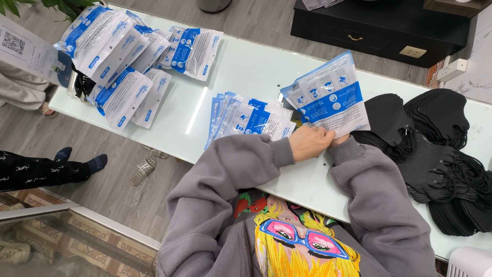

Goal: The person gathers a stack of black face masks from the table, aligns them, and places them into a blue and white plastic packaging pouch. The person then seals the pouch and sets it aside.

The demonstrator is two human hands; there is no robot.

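Observation:
Both my hands meet at the lower edge of a blue and white plastic pouch (pixel 328 97), held tilted above the white table (pixel 246 66). My left hand (pixel 309 142) grips its bottom edge with curled fingers. My right hand (pixel 339 139) is mostly hidden behind the left one and its grey sleeve; it touches the same edge. A fanned stack of flat blue and white pouches (pixel 246 118) lies just left of my hands. Piles of black face masks (pixel 435 149) lie to the right.
A heap of filled blue and white pouches (pixel 123 56) covers the table's far left end. Another person's legs in dark socks (pixel 51 166) and a sandal (pixel 143 171) are on the wooden floor at left. A dark cabinet (pixel 384 25) stands behind the table.

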